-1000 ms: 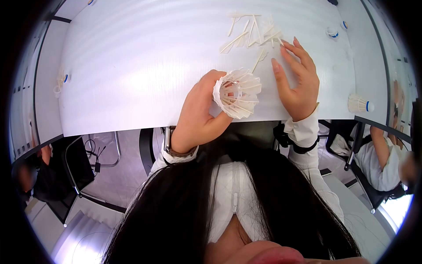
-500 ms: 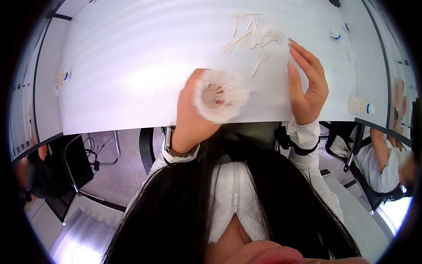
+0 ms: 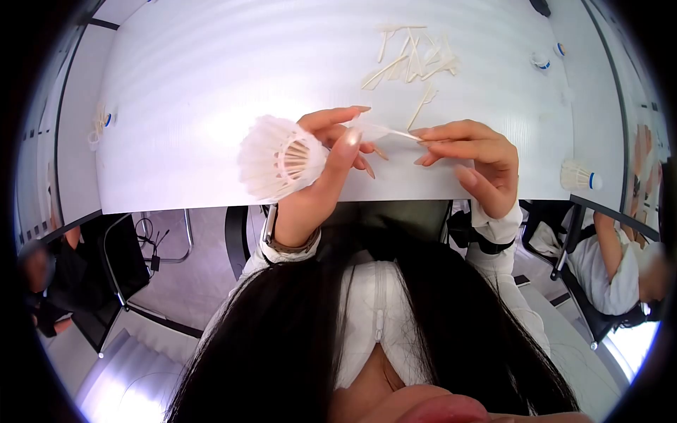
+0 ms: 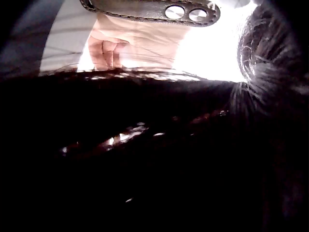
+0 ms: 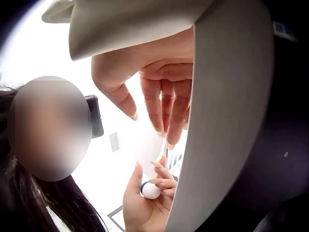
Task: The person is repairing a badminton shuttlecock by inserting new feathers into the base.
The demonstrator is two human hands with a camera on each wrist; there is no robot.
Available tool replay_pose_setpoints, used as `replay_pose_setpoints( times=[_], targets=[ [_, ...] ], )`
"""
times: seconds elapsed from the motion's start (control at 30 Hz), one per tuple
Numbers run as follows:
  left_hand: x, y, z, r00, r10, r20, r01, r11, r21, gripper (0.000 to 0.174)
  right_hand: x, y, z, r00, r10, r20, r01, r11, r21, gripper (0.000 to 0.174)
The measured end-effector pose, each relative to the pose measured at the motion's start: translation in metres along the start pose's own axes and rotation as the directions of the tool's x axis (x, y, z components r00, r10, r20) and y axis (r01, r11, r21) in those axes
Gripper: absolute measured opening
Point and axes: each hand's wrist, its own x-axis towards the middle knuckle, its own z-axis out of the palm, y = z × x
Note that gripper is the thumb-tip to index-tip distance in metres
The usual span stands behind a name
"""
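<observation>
A white feather shuttlecock [image 3: 271, 158] is held in my left hand [image 3: 324, 158], its feather skirt pointing left. In the right wrist view, its round white cork [image 5: 151, 190] with a blue band shows among the left fingers. A loose white feather [image 3: 395, 132] spans the gap between the hands. Its vane end lies at the left thumb, while the fingertips of my right hand [image 3: 483, 158] pinch the bare quill, thumb held apart. Dark hair covers most of the left wrist view, leaving part of the left hand [image 4: 149, 43] showing.
Broken feathers and quills [image 3: 412, 56] lie scattered on the white table [image 3: 183, 141] beyond the hands. Another shuttlecock [image 3: 578, 176] rests at the right edge. Blue-banded corks [image 3: 540, 62] sit at the far right, and a stripped shuttlecock [image 3: 104, 121] at the left edge. People sit on both sides.
My left hand has turned the shuttlecock so its skirt swings left. The right hand has moved left and down towards it, and a feather now shows between both hands.
</observation>
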Motion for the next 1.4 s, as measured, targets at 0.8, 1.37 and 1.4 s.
replay_pose_setpoints(
  times=[0.8, 1.37, 1.4],
  targets=[
    [-0.006, -0.012, -0.009, 0.977, -0.131, 0.167, 0.144, 0.987, -0.066, 0.045, 0.006, 0.004, 0.030, 0.943, 0.087, -0.322, -0.212, 0.901, -0.378, 0.014],
    [0.000, -0.011, -0.004, 0.994, -0.034, 0.108, 0.028, 0.998, 0.054, 0.038, 0.007, 0.011, 0.029, 0.951, -0.074, -0.300, -0.067, 0.899, -0.434, 0.013],
    [-0.002, -0.010, -0.005, 0.992, -0.045, 0.120, 0.036, 0.996, 0.076, 0.038, 0.008, 0.009, 0.029, 0.950, -0.089, -0.298, -0.054, 0.896, -0.441, 0.015]
  ],
)
